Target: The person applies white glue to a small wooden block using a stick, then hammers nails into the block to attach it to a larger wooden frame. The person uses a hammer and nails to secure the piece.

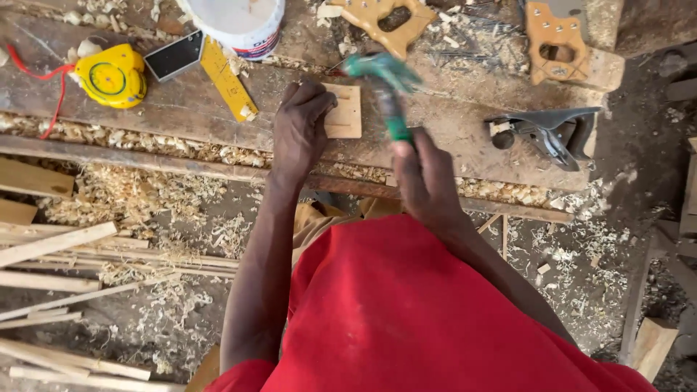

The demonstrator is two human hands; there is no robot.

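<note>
My left hand [300,127] presses down on a small flat wooden piece [345,112] lying on the workbench [450,131]. My right hand [425,178] grips the green handle of a hammer [386,87]. The hammer is raised over the wooden piece and its head is blurred by motion. My red shirt fills the lower middle of the view.
On the bench lie a yellow tape measure [111,75], a yellow-and-black square [218,72], a white bucket [239,25], two wooden saw handles [555,43] and a dark hand plane [548,132]. Wood strips [58,243] and shavings cover the ground at left.
</note>
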